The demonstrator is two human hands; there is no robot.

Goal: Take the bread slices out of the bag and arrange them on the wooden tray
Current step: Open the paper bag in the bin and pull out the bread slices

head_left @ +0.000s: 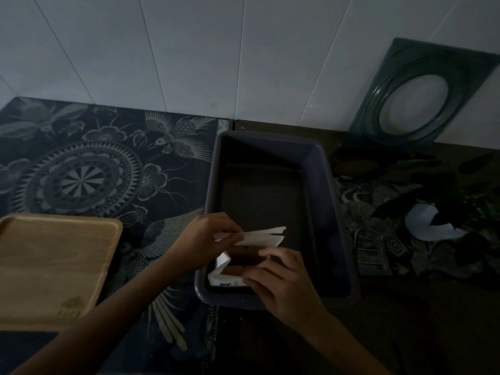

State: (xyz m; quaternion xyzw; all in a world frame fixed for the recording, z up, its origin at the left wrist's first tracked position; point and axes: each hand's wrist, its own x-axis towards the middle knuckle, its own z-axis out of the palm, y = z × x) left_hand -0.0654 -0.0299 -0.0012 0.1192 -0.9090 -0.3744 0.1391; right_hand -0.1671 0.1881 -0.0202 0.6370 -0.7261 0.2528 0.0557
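Note:
A white bread bag (259, 236) lies in the near end of a dark purple plastic tub (327, 185). Its mouth is spread, and brown bread (244, 262) shows inside. My left hand (208, 234) pinches the bag's upper flap and lifts it. My right hand (281, 282) grips the bag's near right side, with fingers at the opening. The light wooden tray (54, 263) sits bare at the left, apart from the tub.
A patterned dark cloth (108, 163) covers the counter. A dark green square frame with a round hole (422, 96) leans on the white tiled wall at the back right. A white scrap (427, 226) and dark leaves lie to the right of the tub.

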